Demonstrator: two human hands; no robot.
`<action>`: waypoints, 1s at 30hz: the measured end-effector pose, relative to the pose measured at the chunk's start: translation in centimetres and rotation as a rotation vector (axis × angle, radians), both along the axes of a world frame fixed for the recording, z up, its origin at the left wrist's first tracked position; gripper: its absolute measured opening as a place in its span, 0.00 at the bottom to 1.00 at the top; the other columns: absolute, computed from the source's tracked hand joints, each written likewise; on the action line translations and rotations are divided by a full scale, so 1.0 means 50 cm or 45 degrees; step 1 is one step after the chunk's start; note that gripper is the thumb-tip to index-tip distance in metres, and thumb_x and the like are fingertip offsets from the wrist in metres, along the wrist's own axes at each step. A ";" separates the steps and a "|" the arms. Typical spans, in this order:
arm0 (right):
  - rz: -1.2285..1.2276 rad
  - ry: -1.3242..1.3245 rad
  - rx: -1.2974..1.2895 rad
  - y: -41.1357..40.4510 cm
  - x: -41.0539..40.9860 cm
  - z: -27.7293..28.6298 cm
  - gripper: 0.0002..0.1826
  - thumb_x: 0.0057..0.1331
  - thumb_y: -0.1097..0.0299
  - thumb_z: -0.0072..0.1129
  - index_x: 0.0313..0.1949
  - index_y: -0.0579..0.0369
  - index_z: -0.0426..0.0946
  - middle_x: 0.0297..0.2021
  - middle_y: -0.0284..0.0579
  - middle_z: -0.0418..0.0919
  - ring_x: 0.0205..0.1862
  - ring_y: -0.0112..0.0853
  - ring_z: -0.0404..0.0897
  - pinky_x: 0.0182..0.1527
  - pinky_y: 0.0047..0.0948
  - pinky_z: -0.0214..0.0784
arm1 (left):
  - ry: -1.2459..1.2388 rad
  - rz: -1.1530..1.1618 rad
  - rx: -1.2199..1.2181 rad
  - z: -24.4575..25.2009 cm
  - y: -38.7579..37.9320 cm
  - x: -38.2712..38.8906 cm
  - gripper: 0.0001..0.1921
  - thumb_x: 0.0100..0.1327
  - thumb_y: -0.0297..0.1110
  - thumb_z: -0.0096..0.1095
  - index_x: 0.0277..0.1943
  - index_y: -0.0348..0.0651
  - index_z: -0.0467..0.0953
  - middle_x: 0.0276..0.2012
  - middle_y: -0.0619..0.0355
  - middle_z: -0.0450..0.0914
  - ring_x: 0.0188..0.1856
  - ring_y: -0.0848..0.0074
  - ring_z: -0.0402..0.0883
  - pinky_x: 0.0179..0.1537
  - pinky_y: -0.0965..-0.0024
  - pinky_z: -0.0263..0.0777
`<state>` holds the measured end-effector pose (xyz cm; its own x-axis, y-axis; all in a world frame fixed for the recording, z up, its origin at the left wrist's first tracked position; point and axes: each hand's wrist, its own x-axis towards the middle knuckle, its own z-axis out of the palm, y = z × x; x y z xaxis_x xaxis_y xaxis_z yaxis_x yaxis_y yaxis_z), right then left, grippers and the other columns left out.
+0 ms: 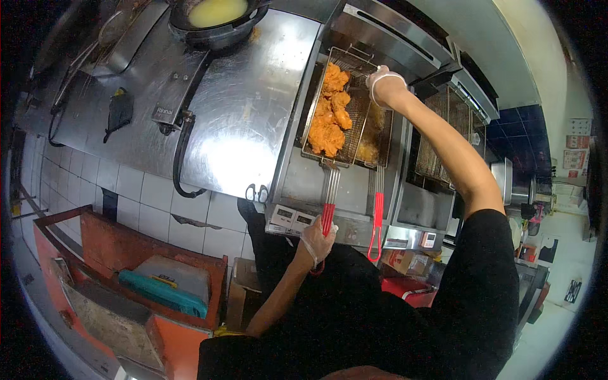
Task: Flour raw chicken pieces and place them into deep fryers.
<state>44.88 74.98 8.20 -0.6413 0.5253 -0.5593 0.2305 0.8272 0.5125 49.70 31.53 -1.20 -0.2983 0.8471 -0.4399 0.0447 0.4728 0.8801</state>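
My left hand point(319, 237), in a clear plastic glove, grips the red-coated handle point(328, 216) of a wire fryer basket point(354, 114). Pieces of golden fried chicken point(327, 128) lie in that basket, mostly along its left side. Over the far right end of the baskets is my right hand point(384, 85), also gloved; its fingers are bent, and I cannot tell whether they hold anything. A second fryer basket point(390, 142) hangs close on the right, its red handle point(378, 213) free. Frying food point(369, 145) shows in the oil there.
Left of the fryer is a steel counter point(237, 99) with a gas burner point(166, 111), scissors point(256, 193) and a black wok point(216, 28) holding yellowish liquid. Digital timers point(292, 218) sit at the fryer's front. More wire baskets point(434, 137) are on the right. An orange cabinet point(114, 242) stands lower left.
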 end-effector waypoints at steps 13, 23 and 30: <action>0.358 0.036 -0.012 -0.030 -0.080 0.003 0.19 0.67 0.72 0.56 0.57 0.65 0.77 0.53 0.56 0.82 0.53 0.44 0.84 0.47 0.38 0.80 | 0.030 0.043 0.060 -0.005 -0.012 -0.003 0.16 0.68 0.41 0.60 0.46 0.36 0.72 0.35 0.35 0.81 0.41 0.39 0.81 0.40 0.46 0.75; 0.583 -0.009 0.044 0.055 -0.071 -0.063 0.11 0.66 0.71 0.57 0.44 0.58 0.85 0.45 0.49 0.87 0.45 0.41 0.87 0.40 0.39 0.81 | 0.019 0.110 0.119 -0.024 -0.013 0.006 0.13 0.65 0.36 0.64 0.43 0.35 0.71 0.32 0.35 0.80 0.39 0.39 0.81 0.38 0.47 0.75; 0.592 -0.049 0.095 0.043 -0.042 -0.041 0.07 0.62 0.71 0.61 0.35 0.56 0.87 0.37 0.45 0.88 0.39 0.40 0.88 0.35 0.39 0.80 | -0.018 0.125 0.158 -0.021 -0.008 0.007 0.15 0.66 0.38 0.64 0.43 0.35 0.71 0.31 0.36 0.80 0.38 0.39 0.81 0.37 0.48 0.75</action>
<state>42.76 77.13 6.17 -0.7976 0.2268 -0.5588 -0.1759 0.7988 0.5753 50.06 31.13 -2.24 -0.3767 0.8623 -0.3384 -0.0088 0.3619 0.9322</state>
